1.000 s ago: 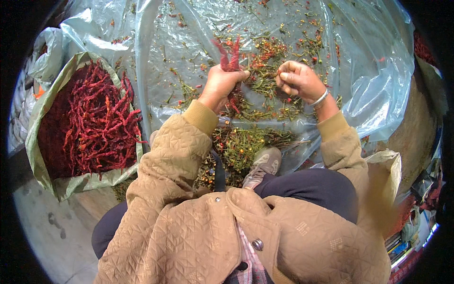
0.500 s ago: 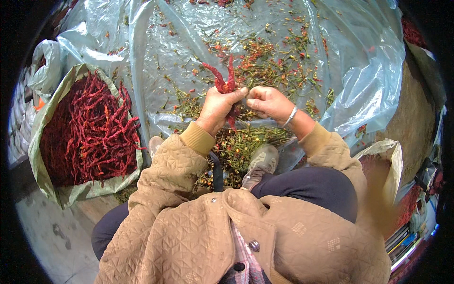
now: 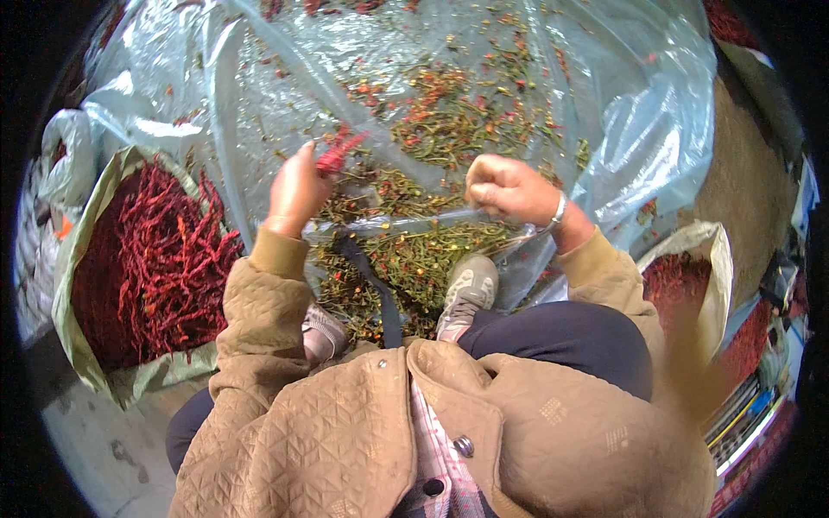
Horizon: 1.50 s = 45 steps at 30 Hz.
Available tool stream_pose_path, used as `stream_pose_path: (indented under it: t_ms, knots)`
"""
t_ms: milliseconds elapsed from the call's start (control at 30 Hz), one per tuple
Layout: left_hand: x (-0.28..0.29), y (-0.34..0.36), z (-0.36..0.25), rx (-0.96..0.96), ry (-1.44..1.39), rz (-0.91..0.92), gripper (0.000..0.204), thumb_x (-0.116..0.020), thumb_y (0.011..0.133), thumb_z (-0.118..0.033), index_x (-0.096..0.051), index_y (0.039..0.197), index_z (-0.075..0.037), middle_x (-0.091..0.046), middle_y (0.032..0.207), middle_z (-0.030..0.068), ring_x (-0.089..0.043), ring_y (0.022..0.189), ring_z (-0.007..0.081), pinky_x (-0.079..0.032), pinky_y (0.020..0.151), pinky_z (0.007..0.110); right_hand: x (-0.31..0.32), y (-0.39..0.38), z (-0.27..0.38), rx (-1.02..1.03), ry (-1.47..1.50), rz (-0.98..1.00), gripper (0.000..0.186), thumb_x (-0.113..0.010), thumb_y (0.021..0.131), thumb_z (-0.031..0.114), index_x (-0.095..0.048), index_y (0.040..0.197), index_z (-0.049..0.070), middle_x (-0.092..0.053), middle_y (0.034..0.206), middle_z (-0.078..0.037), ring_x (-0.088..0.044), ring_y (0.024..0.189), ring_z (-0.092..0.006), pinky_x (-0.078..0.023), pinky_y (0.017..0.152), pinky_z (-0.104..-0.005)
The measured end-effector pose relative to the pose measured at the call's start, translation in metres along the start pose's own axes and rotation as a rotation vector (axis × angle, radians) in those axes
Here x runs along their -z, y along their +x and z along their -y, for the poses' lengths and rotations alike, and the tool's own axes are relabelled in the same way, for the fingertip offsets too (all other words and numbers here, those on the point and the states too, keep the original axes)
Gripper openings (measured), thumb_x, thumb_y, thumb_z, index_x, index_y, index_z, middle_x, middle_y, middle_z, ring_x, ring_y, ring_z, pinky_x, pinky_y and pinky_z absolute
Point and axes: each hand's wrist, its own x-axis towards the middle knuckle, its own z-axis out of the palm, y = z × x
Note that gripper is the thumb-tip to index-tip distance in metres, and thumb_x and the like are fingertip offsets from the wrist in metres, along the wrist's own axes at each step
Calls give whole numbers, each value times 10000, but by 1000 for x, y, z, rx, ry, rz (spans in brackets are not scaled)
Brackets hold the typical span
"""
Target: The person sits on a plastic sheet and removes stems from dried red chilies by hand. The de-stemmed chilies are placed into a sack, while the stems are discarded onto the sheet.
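My left hand [image 3: 295, 190] is closed on a small bunch of wrinkled dried red chillies [image 3: 341, 151], held above the plastic sheet near the left sack. My right hand [image 3: 509, 186], a metal bangle on its wrist, has its fingers curled over the sheet; what they hold, if anything, I cannot make out. Green stems with red and yellow bits [image 3: 432, 112] lie scattered on the pale-blue plastic sheet [image 3: 648, 129], and a thicker heap [image 3: 414, 276] lies between my feet, crossed by a dark strap [image 3: 384, 298]. An open woven sack of red chillies [image 3: 164, 268] stands at my left.
A second open sack [image 3: 691, 268] with red contents is at my right, beside brown ground [image 3: 743, 173] and assorted items at the rim. Pale bags [image 3: 65, 164] are at the far left. My shoes [image 3: 462, 293] and bent knees are below.
My left hand has moved left with the chillies, away from my right hand, after both met near the middle. My right hand remains curled, slightly lower than a second ago.
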Motion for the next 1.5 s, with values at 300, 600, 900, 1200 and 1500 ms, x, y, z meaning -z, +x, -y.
stream_pose_path:
  t_ms: [300, 600, 900, 1200, 1500]
  knots:
    - [-5, 54, -39, 10, -619, 194, 194, -668, 676, -71, -598, 849, -19, -583, 722, -27, -486, 641, 40, -414, 607, 215, 48, -238, -31, -274, -919, -1366, 199, -526, 824, 176, -570, 898, -3, -598, 867, -153, -577, 777, -269, -442, 713, -316]
    - [-69, 69, -114, -314, 29, 187, 289, -688, 653, -201, -616, 901, -70, -615, 787, 159, -611, 734, 260, -465, 673, 324, 89, -373, -144, -725, -1325, -1340, 294, -630, 696, 114, -541, 960, 21, -569, 930, -202, -532, 916, -344, -423, 786, -379]
    - [-6, 48, -135, 255, -1407, 622, 112, -638, 733, -80, -565, 809, -42, -534, 658, -1, -504, 495, 97, -418, 441, 221, 90, -274, -105, -480, -481, -1520, 259, -585, 766, 207, -512, 637, -6, -501, 530, -56, -457, 475, -144, -384, 450, -307]
    - [-42, -37, -242, -19, -1368, 782, 96, -641, 721, -60, -603, 808, -56, -549, 632, -27, -470, 510, 45, -371, 458, 207, -26, -123, -36, 219, 435, -740, 333, -513, 864, 185, -442, 1155, 39, -551, 916, -22, -481, 663, -48, -388, 564, -173]
    - [-40, -11, -205, 63, -1231, 717, 123, -613, 742, -39, -599, 863, -24, -578, 686, 1, -509, 535, 66, -398, 478, 198, 77, -304, -90, -718, -1180, -1432, 409, -596, 719, 57, -509, 1119, 66, -534, 1075, -142, -541, 959, -280, -448, 796, -341]
